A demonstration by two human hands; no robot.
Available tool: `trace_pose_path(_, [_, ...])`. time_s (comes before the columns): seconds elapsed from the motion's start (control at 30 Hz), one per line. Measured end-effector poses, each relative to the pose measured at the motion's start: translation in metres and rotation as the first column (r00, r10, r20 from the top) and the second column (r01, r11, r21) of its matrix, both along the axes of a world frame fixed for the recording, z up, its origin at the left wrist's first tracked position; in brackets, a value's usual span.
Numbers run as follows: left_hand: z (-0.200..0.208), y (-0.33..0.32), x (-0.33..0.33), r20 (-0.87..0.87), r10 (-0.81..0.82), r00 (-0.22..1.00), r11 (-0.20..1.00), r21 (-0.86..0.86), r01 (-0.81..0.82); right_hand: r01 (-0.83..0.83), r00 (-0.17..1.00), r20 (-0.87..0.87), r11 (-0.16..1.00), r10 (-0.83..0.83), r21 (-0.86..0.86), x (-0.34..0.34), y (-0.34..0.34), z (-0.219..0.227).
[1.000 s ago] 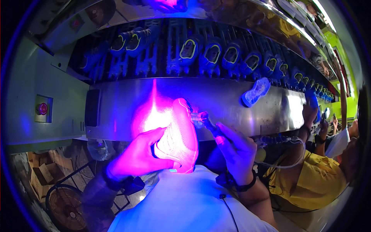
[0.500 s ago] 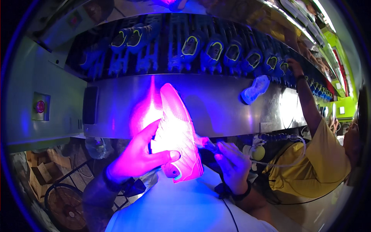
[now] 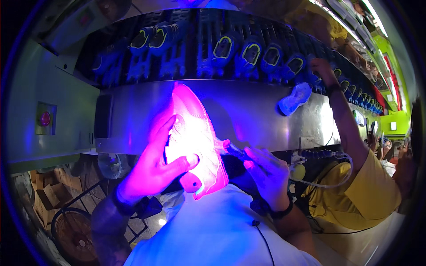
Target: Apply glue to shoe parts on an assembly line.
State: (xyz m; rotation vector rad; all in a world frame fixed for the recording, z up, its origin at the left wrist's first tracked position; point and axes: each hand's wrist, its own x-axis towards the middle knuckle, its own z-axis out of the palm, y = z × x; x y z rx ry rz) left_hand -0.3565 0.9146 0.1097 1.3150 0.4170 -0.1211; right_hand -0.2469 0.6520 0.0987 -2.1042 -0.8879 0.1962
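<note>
A shoe (image 3: 202,128), lit glaring pink and white, hangs over the near edge of the steel counter with its toe pointing away from me. My left hand (image 3: 153,170) grips it from the left, thumb across the near side and fingers round the far side. In my right hand (image 3: 270,175) is a brush (image 3: 237,152) with a dark handle. Its pinkish tip touches the right edge of the shoe, along the sole. Glare hides much of the shoe's surface.
Dark shoes with bright collars (image 3: 223,47) stand in a row on a slatted conveyor behind the steel counter (image 3: 257,128). A pale sole-shaped piece (image 3: 295,99) lies on the counter. To the right, a co-worker's arm (image 3: 346,115) reaches to the row. A red button (image 3: 45,119) is at left.
The shoe and my left hand have shifted slightly up and left. My right hand has the brush a little higher, its tip still at the sole edge. The co-worker's hand has moved left along the row.
</note>
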Motion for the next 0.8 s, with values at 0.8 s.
trace_pose_path(0.8, [-0.044, -0.003, 0.0, -0.03, 0.37, 0.929, 0.868, -0.346, -0.357, 0.034, 0.989, 0.148, 0.997, -0.023, -0.072, 0.005, 0.013, 0.01])
